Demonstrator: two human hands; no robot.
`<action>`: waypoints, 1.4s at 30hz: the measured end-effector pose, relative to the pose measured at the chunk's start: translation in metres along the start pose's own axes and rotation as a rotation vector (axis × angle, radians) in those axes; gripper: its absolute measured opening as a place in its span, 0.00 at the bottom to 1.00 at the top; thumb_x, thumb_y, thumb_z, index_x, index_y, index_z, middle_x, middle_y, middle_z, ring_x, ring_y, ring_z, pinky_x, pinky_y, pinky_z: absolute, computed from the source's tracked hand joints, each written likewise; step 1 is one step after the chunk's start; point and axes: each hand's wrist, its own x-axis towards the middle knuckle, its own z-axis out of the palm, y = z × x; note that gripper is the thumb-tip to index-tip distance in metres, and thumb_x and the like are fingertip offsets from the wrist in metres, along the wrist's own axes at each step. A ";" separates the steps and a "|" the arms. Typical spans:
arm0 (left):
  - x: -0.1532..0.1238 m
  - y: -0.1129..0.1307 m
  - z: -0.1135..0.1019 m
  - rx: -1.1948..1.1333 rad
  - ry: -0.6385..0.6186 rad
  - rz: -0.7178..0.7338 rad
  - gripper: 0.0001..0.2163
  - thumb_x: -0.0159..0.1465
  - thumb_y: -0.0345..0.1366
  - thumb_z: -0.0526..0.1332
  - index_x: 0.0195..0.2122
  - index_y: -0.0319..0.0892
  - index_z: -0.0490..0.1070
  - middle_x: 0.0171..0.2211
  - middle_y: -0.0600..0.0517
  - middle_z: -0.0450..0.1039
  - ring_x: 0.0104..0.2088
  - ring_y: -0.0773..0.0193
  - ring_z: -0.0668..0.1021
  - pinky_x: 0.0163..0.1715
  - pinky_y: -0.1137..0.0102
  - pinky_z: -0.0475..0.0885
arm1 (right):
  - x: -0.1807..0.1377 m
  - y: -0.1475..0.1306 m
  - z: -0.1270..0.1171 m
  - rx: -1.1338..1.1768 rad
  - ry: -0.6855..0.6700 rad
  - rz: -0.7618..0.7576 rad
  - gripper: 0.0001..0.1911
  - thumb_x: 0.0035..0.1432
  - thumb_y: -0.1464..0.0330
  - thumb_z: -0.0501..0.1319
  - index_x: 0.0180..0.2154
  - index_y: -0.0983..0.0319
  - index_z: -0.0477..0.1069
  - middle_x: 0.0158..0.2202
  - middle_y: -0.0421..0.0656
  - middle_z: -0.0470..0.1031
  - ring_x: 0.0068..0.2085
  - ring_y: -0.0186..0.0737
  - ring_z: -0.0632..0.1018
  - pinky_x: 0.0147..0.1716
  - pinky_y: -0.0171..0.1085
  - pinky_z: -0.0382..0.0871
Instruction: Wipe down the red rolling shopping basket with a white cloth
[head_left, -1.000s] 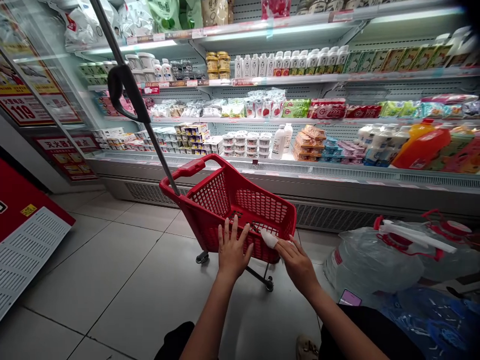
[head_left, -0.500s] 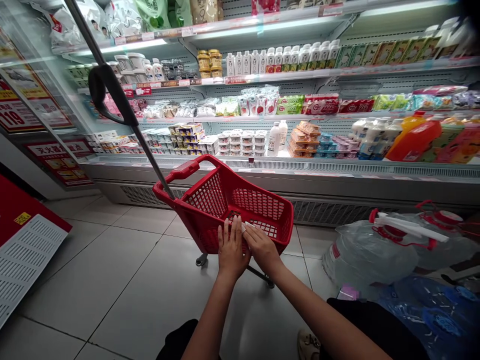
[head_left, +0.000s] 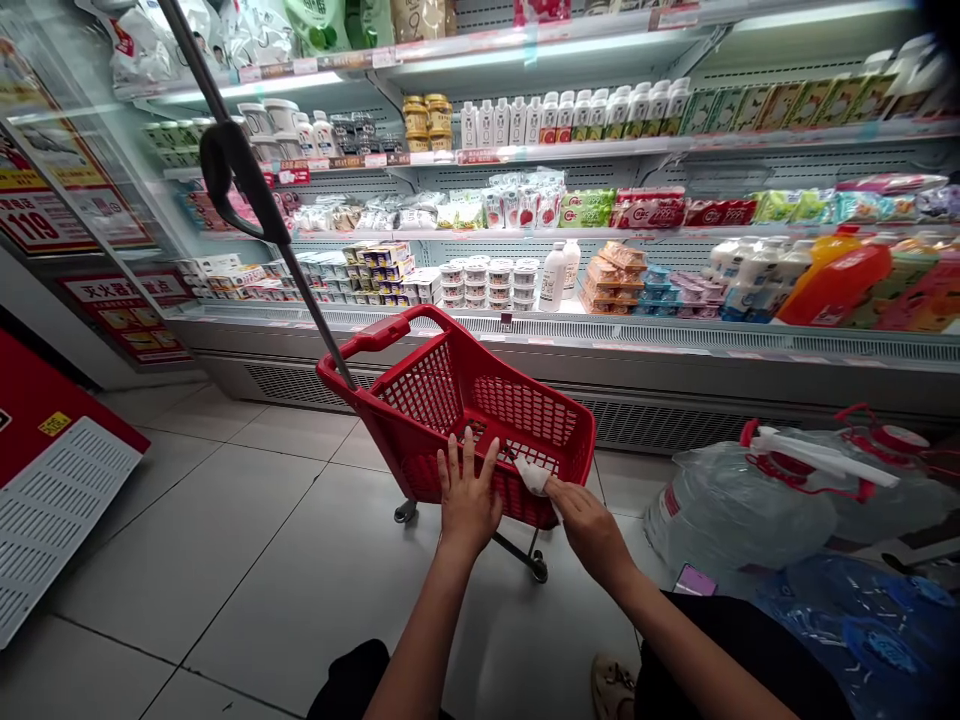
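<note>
On the grey tiled floor (head_left: 315, 580), in front of a lit refrigerated display (head_left: 360, 385), a red plastic shopping cart (head_left: 405, 462) with lattice walls is seen upright on small grey casters (head_left: 540, 568). The left hand (head_left: 469, 505) is laid at the cart's near side, with its fingers spread wide and their tips directed over the near rim; whether the palm is pressed to the wall cannot be told. By the right hand (head_left: 589, 520), narrowed at the fingers, a crumpled white cloth or tissue (head_left: 531, 476) is held at that same rim, farther right. At the cart's left end, a slim grey metal pole with a black looped grip (head_left: 251, 190) is slanted upward. To the right, large clear plastic bottles with red caps (head_left: 739, 515) are grouped beside translucent blue plastic bottles (head_left: 862, 620).
</note>
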 end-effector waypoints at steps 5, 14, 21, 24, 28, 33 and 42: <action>0.001 -0.011 -0.005 -0.053 0.029 -0.011 0.44 0.56 0.36 0.71 0.73 0.56 0.54 0.78 0.49 0.27 0.75 0.34 0.41 0.72 0.40 0.43 | 0.001 -0.027 0.002 0.016 -0.031 -0.051 0.30 0.65 0.83 0.49 0.65 0.64 0.65 0.58 0.53 0.78 0.56 0.48 0.80 0.55 0.48 0.79; -0.002 -0.029 -0.018 -0.108 0.015 -0.049 0.37 0.63 0.37 0.63 0.73 0.46 0.54 0.77 0.44 0.35 0.76 0.45 0.45 0.73 0.43 0.43 | -0.014 0.044 -0.013 0.129 -0.101 -0.166 0.22 0.70 0.77 0.52 0.59 0.58 0.72 0.57 0.46 0.79 0.58 0.45 0.79 0.60 0.52 0.76; -0.014 0.007 -0.011 -0.176 0.010 0.029 0.38 0.63 0.47 0.65 0.73 0.45 0.55 0.78 0.44 0.32 0.75 0.38 0.41 0.71 0.40 0.46 | -0.020 -0.008 0.001 0.065 0.003 -0.022 0.27 0.69 0.79 0.50 0.65 0.59 0.67 0.60 0.48 0.77 0.62 0.46 0.76 0.63 0.54 0.72; -0.014 0.008 -0.012 -0.183 0.012 0.016 0.36 0.63 0.40 0.64 0.72 0.45 0.57 0.78 0.45 0.29 0.75 0.38 0.39 0.71 0.40 0.46 | -0.022 -0.036 0.002 0.065 -0.043 -0.092 0.27 0.69 0.79 0.51 0.65 0.61 0.66 0.61 0.49 0.75 0.65 0.45 0.72 0.65 0.51 0.70; -0.013 -0.003 -0.016 -0.183 -0.021 0.041 0.37 0.61 0.38 0.64 0.72 0.45 0.56 0.78 0.46 0.27 0.75 0.37 0.38 0.71 0.40 0.45 | -0.020 -0.010 -0.006 0.070 -0.095 -0.192 0.26 0.70 0.79 0.51 0.66 0.59 0.65 0.63 0.48 0.74 0.65 0.43 0.73 0.65 0.49 0.71; -0.010 -0.013 -0.019 -0.165 -0.049 0.045 0.39 0.61 0.35 0.64 0.73 0.48 0.54 0.78 0.49 0.25 0.76 0.40 0.38 0.72 0.41 0.45 | -0.020 0.051 -0.013 0.004 0.007 -0.047 0.29 0.69 0.80 0.49 0.66 0.58 0.66 0.62 0.47 0.75 0.63 0.44 0.75 0.64 0.54 0.70; -0.018 0.000 0.002 -0.066 0.036 -0.068 0.37 0.64 0.28 0.59 0.74 0.47 0.51 0.77 0.45 0.28 0.76 0.42 0.43 0.72 0.43 0.49 | -0.017 -0.034 0.006 0.054 -0.056 -0.140 0.29 0.68 0.81 0.50 0.67 0.60 0.64 0.66 0.47 0.70 0.68 0.44 0.68 0.65 0.51 0.71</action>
